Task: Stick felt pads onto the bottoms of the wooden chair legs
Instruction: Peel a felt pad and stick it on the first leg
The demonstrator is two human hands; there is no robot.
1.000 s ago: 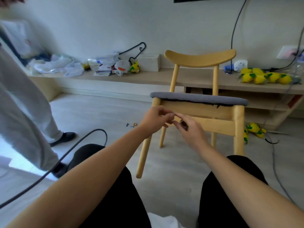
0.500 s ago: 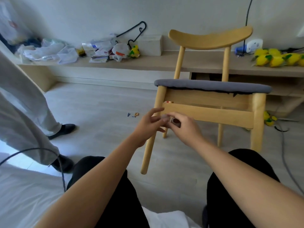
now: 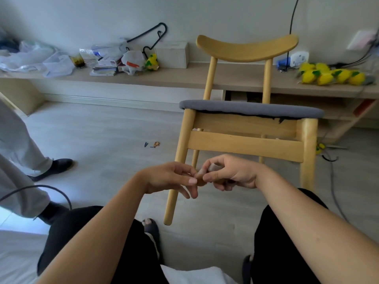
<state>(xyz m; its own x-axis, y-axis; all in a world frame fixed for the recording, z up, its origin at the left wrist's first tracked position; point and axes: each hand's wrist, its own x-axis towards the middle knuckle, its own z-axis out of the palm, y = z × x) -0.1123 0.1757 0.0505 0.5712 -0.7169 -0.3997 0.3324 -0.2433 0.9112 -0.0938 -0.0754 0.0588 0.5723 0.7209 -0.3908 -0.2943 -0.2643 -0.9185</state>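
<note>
Felt pad (image 3: 200, 180): small, brown, held in the air where the two hands meet, in front of the chair's (image 3: 246, 138) near leg (image 3: 178, 171) and well above that leg's bottom end.
Left hand (image 3: 171, 179): thumb and forefinger pinch the pad; the other fingers are loose.
Right hand (image 3: 232, 173): curled, fingertips pinching the same pad from the other side.
Chair: on the floor, its back toward the wall shelf (image 3: 184, 77).

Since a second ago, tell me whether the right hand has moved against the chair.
Yes. The right hand, pinching a pad with the left hand, was across the lower rail; now it sits below the rail, nearer the person.
</note>
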